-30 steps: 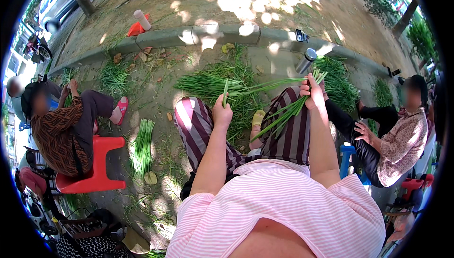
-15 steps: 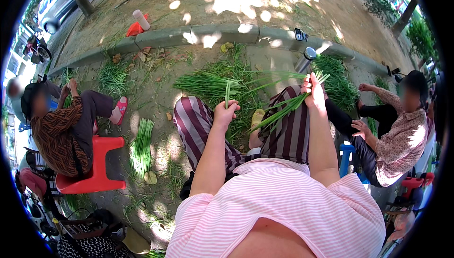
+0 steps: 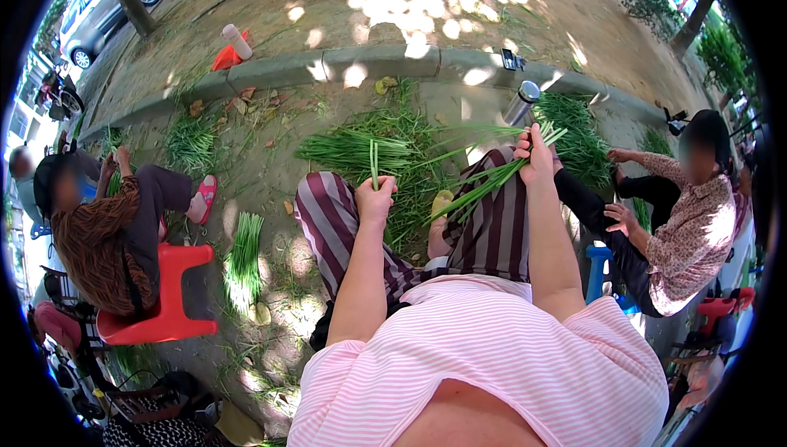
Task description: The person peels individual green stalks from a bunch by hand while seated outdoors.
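My left hand (image 3: 375, 203) is closed in front of my left knee, with a couple of short green chive stalks (image 3: 374, 160) sticking up from it. Raised above my right knee, my right hand (image 3: 536, 157) grips a bunch of long chives (image 3: 485, 190); their leafy ends hang down toward my left and pale ends stick out beyond the fingers. A loose chive pile (image 3: 361, 145) lies on the ground ahead of my knees. Another chive heap (image 3: 574, 131) is beyond my right hand, beside a steel flask (image 3: 522, 103). To my left lies a neat chive bundle (image 3: 244, 258).
A person (image 3: 106, 226) on a red plastic stool (image 3: 172, 299) works at the left; another person (image 3: 689, 209) sits at the right near a blue stool (image 3: 598, 271). A low kerb (image 3: 381, 63) crosses ahead, with a pale bottle (image 3: 238, 42) and orange bag (image 3: 225, 58) behind it.
My left hand has shifted slightly left with its stalks. The right hand still holds its bunch almost in the same place. The whole view has swung a little.
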Action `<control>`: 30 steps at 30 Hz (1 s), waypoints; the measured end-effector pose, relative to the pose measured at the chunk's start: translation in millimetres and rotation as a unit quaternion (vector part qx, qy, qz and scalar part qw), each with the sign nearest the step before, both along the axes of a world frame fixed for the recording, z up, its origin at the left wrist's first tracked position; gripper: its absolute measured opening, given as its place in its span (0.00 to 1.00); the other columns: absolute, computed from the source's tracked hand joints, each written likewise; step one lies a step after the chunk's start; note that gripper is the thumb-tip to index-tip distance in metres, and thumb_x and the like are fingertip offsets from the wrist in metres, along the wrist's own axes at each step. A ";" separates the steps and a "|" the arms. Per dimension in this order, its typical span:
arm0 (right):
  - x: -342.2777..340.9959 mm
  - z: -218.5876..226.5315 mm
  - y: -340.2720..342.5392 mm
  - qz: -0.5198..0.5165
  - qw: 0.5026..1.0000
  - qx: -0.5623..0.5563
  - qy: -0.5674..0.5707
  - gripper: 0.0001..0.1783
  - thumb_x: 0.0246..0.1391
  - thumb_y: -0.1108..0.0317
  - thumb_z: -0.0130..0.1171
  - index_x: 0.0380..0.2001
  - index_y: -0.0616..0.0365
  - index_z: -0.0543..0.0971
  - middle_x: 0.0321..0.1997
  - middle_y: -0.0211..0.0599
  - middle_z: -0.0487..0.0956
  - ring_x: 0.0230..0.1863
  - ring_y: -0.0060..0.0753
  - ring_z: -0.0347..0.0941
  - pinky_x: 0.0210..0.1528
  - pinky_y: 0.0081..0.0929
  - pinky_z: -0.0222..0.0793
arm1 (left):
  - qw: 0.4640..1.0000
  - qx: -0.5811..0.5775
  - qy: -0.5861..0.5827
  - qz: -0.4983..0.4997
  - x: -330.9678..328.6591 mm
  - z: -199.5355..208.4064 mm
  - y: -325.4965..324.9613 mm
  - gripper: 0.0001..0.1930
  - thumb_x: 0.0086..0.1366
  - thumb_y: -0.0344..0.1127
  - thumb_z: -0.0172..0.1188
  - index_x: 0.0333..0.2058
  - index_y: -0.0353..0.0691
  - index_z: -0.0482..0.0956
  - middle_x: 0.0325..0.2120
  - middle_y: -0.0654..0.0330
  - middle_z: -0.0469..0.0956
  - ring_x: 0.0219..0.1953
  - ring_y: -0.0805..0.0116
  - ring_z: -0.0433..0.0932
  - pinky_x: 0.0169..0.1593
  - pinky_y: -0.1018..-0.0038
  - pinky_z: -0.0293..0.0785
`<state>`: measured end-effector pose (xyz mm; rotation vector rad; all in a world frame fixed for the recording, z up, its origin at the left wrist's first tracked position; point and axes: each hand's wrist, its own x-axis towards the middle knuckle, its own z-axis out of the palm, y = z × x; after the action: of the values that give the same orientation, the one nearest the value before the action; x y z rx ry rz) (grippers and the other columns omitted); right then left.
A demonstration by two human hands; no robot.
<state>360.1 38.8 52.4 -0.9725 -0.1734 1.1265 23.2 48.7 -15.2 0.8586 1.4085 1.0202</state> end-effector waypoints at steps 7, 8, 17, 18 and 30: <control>-0.9 -2.2 0.3 -0.018 0.999 0.031 -0.017 0.15 0.61 0.54 0.54 0.35 0.55 0.70 0.26 0.24 0.69 0.20 0.12 0.60 0.18 0.10 0.55 | 1.000 0.002 -0.009 -0.002 -0.6 -8.0 1.5 0.08 0.55 0.32 0.64 0.30 0.34 0.81 0.21 0.64 0.78 0.16 0.79 0.71 0.19 0.81 0.67; -0.4 -2.5 1.0 -0.025 0.999 0.022 -0.008 0.15 0.60 0.54 0.55 0.35 0.55 0.70 0.26 0.24 0.69 0.20 0.12 0.60 0.18 0.10 0.55 | 1.000 -0.003 -0.008 -0.003 -0.9 -7.2 1.4 0.08 0.55 0.32 0.64 0.31 0.34 0.81 0.21 0.64 0.78 0.16 0.78 0.71 0.19 0.80 0.67; -9.4 2.9 -0.3 -0.049 0.997 -0.007 -0.054 0.15 0.61 0.55 0.54 0.37 0.57 0.71 0.26 0.25 0.69 0.22 0.14 0.61 0.18 0.11 0.57 | 0.991 -0.032 -0.111 0.074 -2.3 -4.6 5.4 0.05 0.57 0.33 0.63 0.31 0.39 0.79 0.23 0.65 0.78 0.14 0.80 0.67 0.16 0.82 0.60; -7.0 0.1 0.3 -0.063 0.997 0.001 -0.034 0.15 0.61 0.55 0.54 0.37 0.57 0.71 0.26 0.25 0.69 0.22 0.14 0.61 0.18 0.11 0.57 | 0.987 -0.033 -0.129 0.085 -3.3 -5.3 6.4 0.05 0.57 0.34 0.63 0.31 0.40 0.79 0.24 0.65 0.78 0.14 0.80 0.67 0.15 0.83 0.59; -18.3 6.4 -4.7 0.000 0.991 0.040 -0.126 0.17 0.63 0.53 0.50 0.36 0.57 0.71 0.28 0.27 0.71 0.23 0.17 0.63 0.22 0.16 0.61 | 0.990 -0.026 -0.101 0.099 1.2 -3.7 5.3 0.08 0.60 0.39 0.63 0.31 0.41 0.84 0.20 0.70 0.76 0.14 0.82 0.67 0.16 0.84 0.59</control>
<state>341.8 34.1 58.7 -1.0404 -0.4191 0.9867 24.3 54.0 -18.9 0.5665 1.3585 1.1808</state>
